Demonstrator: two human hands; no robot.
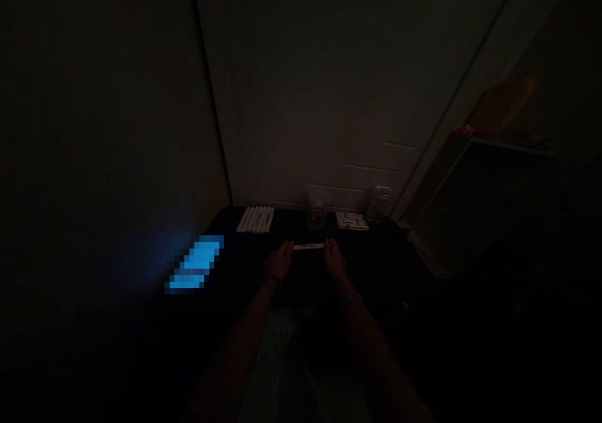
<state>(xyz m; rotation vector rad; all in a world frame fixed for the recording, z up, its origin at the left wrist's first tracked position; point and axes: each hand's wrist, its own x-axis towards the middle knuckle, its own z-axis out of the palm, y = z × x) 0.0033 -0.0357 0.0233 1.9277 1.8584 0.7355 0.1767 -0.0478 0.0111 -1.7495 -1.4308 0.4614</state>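
Note:
A slim white marker (pixel 308 246) is held level above the dark table, stretched between both hands. My left hand (pixel 281 258) is closed on its left end, and my right hand (pixel 333 257) grips the right end. Dark print shows along the marker's middle; its two ends are hidden by my fingers. Beyond my left hand, several white markers (pixel 255 219) lie side by side in a row. Past my right hand is a group of white printed pieces (pixel 352 221), perhaps more markers, too dim to tell.
A clear container with a label (pixel 317 214) stands at the table's back, near the wall. Another clear container (pixel 380 204) stands at the back right corner. A bright blue, pixelated screen (pixel 195 265) lies on the left. A shelf (pixel 470 140) rises at the right.

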